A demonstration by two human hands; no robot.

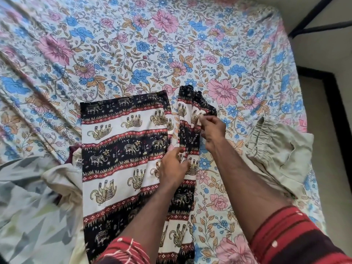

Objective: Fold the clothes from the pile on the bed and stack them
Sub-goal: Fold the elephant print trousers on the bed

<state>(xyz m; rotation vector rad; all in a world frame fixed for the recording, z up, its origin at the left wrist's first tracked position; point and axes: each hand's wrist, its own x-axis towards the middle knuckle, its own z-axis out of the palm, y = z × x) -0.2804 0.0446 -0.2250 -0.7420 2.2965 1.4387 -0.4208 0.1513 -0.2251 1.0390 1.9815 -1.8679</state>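
**A:** Where is the garment being folded?

**B:** The elephant-print trousers (125, 149) lie spread flat on the bed, near its front edge and a little left of centre. They carry bands of black, white and red with tan elephants. One leg lies broad and flat on the left; the other runs as a narrower strip on the right, bunched at its far end.

**A:** And the hands?

**B:** They are apart, both on that narrow strip. The left hand (172, 165) rests on the cloth with its fingers curled over a fold at the strip's edge. The right hand (212, 128) is farther up, pinching a gathered bit of the fabric between thumb and fingers. Both sleeves are red with dark stripes and white dots.

**A:** What lies around the trousers?

**B:** Just left, partly under them, is a cream garment (62, 178) with a scrap of maroon cloth (73, 150) above it, and a pale leaf-print cloth (28, 206) fills the lower left corner. On the right, near the bed's edge, sits a beige garment (278, 149) with a gathered elastic band.

**A:** And the bed and the room?

**B:** The floral bedsheet (152, 44) is white with pink and blue flowers and tan leaves, creased in long ridges on the left. Beyond the right edge is pale floor (314, 60) crossed by dark bars (312, 16).
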